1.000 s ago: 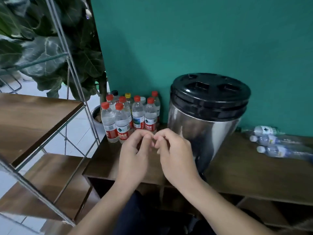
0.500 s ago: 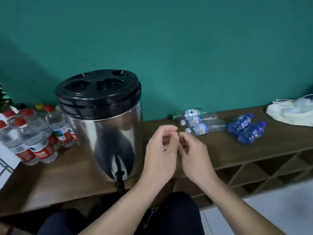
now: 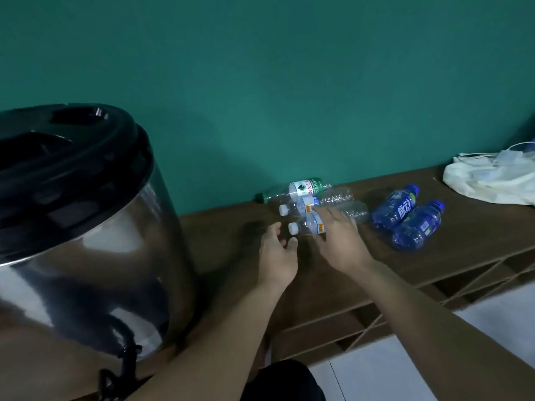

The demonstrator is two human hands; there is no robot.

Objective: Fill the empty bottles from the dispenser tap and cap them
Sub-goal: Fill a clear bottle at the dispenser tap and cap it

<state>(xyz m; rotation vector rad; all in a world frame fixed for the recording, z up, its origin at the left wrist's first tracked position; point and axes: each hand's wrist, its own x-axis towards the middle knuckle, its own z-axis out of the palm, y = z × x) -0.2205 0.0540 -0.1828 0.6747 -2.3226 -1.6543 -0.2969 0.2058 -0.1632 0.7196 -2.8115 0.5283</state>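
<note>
A steel dispenser (image 3: 86, 241) with a black lid fills the left; its black tap (image 3: 115, 369) hangs at the bottom front. Three clear empty bottles lie on their sides on the wooden shelf (image 3: 231, 227): a green-capped one (image 3: 301, 189) by the wall, a white-capped one (image 3: 301, 205) in the middle, and the nearest white-capped bottle (image 3: 307, 225). My right hand (image 3: 338, 241) rests over the nearest bottle's body, fingers spread on it. My left hand (image 3: 278, 256) is open, fingers curled just short of that bottle's cap. Both bottles nearest me are capped.
Two blue bottles (image 3: 405, 215) lie on their sides to the right of the clear ones. A white cloth bag (image 3: 492, 180) sits at the shelf's far right. Below the shelf are open cubbies (image 3: 376, 314); a pale floor (image 3: 434, 357) lies lower right.
The view has swung right and the red-capped bottles left of the dispenser are out of sight. Both hands moved apart and forward to the nearest lying bottle.
</note>
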